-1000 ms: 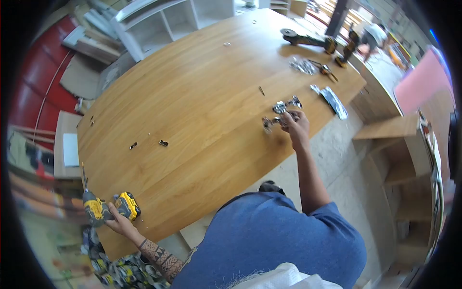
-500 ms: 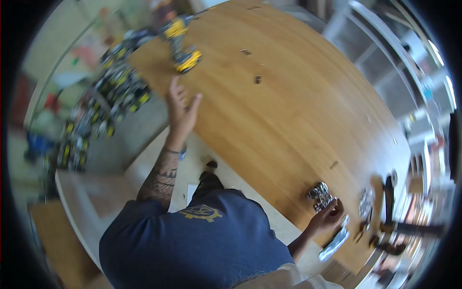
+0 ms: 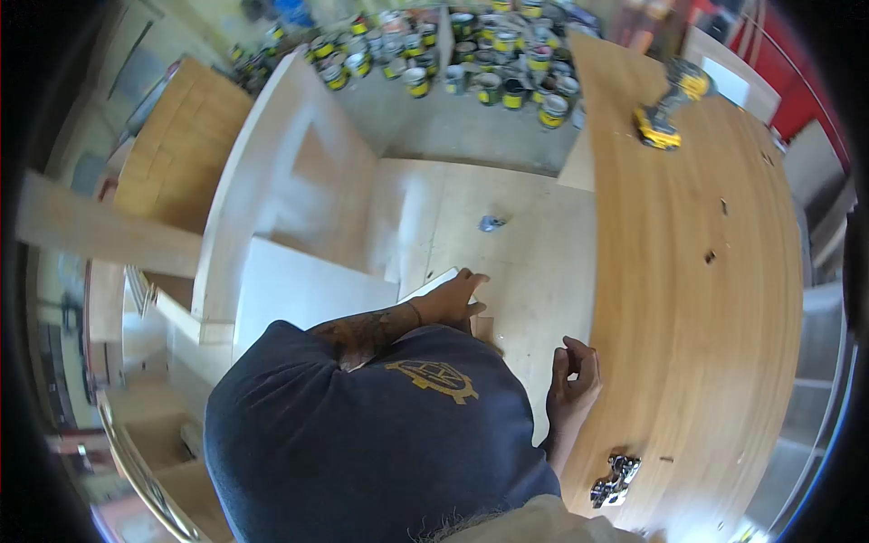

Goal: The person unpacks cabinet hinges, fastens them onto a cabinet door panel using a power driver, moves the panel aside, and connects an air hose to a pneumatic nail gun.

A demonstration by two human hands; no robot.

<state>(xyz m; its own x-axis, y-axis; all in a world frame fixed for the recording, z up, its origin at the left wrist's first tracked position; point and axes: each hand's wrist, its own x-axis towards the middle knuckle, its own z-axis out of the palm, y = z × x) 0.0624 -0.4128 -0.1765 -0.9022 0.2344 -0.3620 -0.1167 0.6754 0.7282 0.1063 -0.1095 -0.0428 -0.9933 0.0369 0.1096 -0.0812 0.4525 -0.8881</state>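
Note:
My left hand [image 3: 455,297] reaches across in front of my body with its fingers apart and nothing seen in them. It is above a pale board surface [image 3: 534,253], near the edge of a narrow white piece [image 3: 433,285]. My right hand [image 3: 576,378] is by the near edge of the wooden panel [image 3: 697,362]. Its fingers are curled with the thumb close to the forefinger; whatever they hold, if anything, cannot be made out. Behind that hand, shiny metal hinges [image 3: 616,481] lie on the panel. A small crumpled bluish-grey thing [image 3: 491,223] rests on the pale surface.
A yellow and black cordless drill [image 3: 670,104] stands at the panel's far end. Small dark pieces [image 3: 711,258] are scattered along the panel. Pale cabinet walls [image 3: 290,172] rise at left. Many paint cans [image 3: 513,92] crowd the floor beyond.
My view has swung left toward the pale cabinet. My right hand has come away from the hinges, and my left hand has moved from near the drill to in front of my body.

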